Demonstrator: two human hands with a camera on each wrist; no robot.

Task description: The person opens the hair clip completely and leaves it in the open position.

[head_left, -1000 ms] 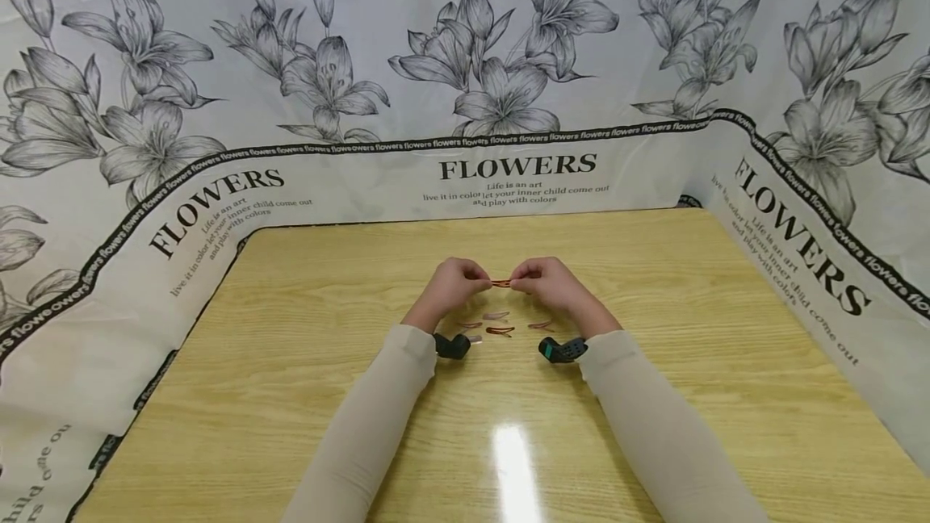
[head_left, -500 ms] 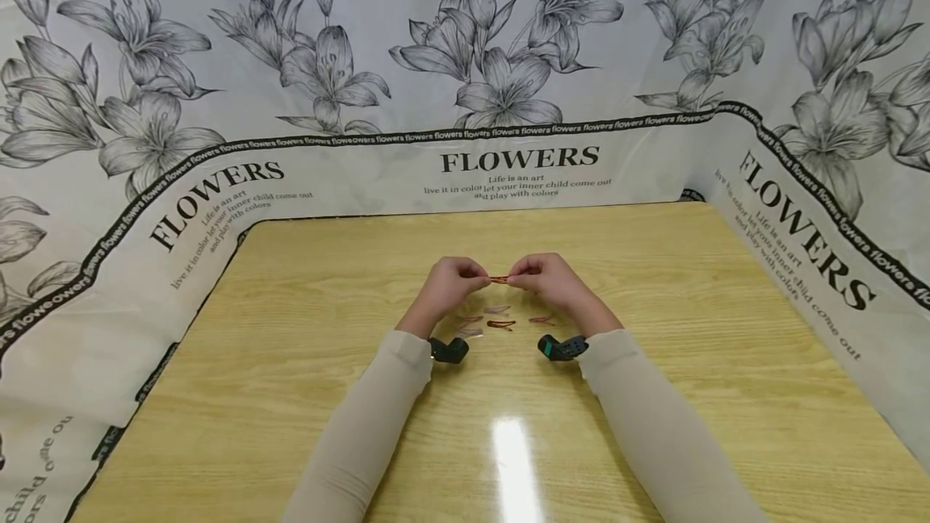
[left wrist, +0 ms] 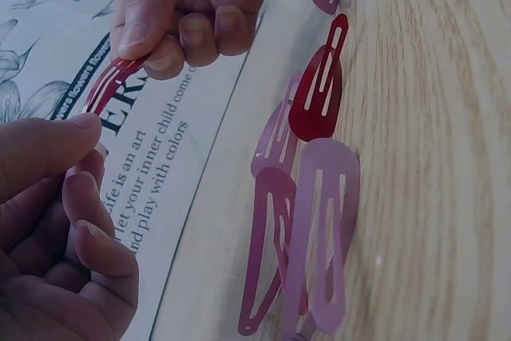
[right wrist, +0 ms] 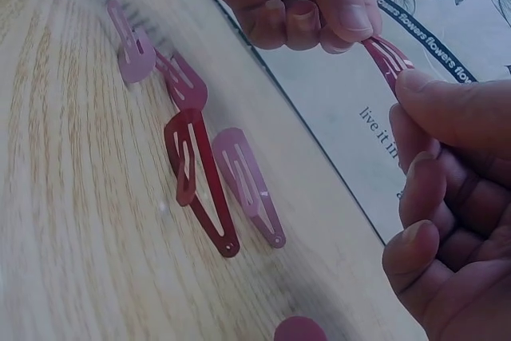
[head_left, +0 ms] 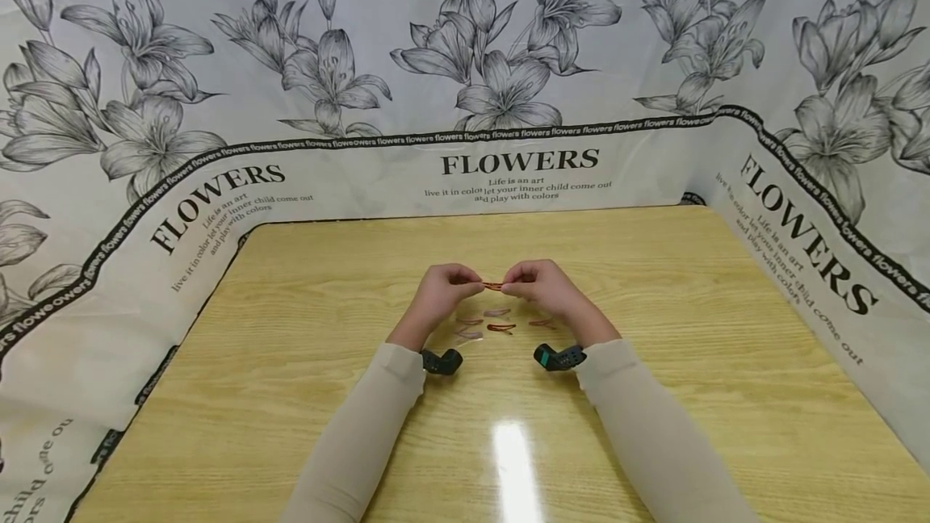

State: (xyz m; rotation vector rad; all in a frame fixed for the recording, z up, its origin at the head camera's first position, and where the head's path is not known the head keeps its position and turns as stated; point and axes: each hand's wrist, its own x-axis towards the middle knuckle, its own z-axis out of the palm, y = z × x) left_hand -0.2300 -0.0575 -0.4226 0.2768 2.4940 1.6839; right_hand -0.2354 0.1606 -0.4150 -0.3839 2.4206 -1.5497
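A red snap hair clip [head_left: 492,286] is held between the two hands above the table, slightly bowed in the wrist views. My left hand [head_left: 439,297] pinches one end with thumb and index finger. The other end is pinched by my right hand [head_left: 548,287] in the same way; the fingertips cover both ends. On the table below lie several more clips with their prongs sprung apart: a dark red clip [left wrist: 315,97], a pale mauve clip [left wrist: 327,221], a rose-pink clip [right wrist: 185,84] and another mauve clip [right wrist: 247,177].
The wooden table [head_left: 291,410] reaches back to white fabric [head_left: 519,172] printed with flowers and lettering, which also rises at both sides. A black wrist device [head_left: 443,361] sits on the left wrist, and a similar device [head_left: 559,357] on the right.
Both hands have shifted slightly left and toward the person, still pinching the red hair clip between them. The clips on the table stay in place.
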